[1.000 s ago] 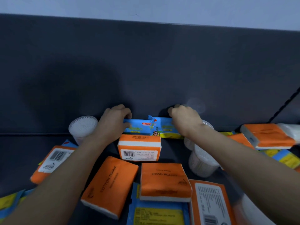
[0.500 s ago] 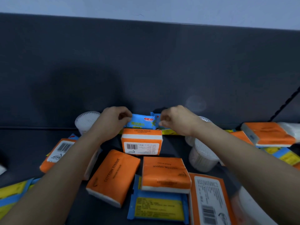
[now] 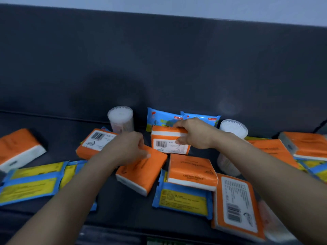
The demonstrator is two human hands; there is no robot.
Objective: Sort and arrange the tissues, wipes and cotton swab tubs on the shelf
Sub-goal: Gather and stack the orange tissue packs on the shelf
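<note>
Two blue wipes packs point(image 3: 160, 119) point(image 3: 205, 119) stand upright against the shelf's dark back wall. In front of them stands an orange tissue pack point(image 3: 166, 144); my right hand point(image 3: 193, 134) grips its top right corner, fingers on top and thumb on the front label. My left hand point(image 3: 129, 147) has its fingers curled on the far corner of another orange tissue pack point(image 3: 141, 174) that lies flat. A cotton swab tub point(image 3: 120, 117) stands at the back left, and a second tub point(image 3: 233, 129) stands behind my right wrist.
Several orange tissue packs point(image 3: 237, 209) point(image 3: 19, 147) and blue-yellow wipes packs point(image 3: 182, 198) point(image 3: 30, 183) lie scattered over the dark shelf point(image 3: 53, 124). A third tub point(image 3: 228, 165) lies under my right forearm. More packs pile up at the right point(image 3: 306, 145).
Both hands let go of the blue wipes packs, which now stand at the back. The right hand took the upright orange pack; the left dropped onto the flat orange pack. The view shifted.
</note>
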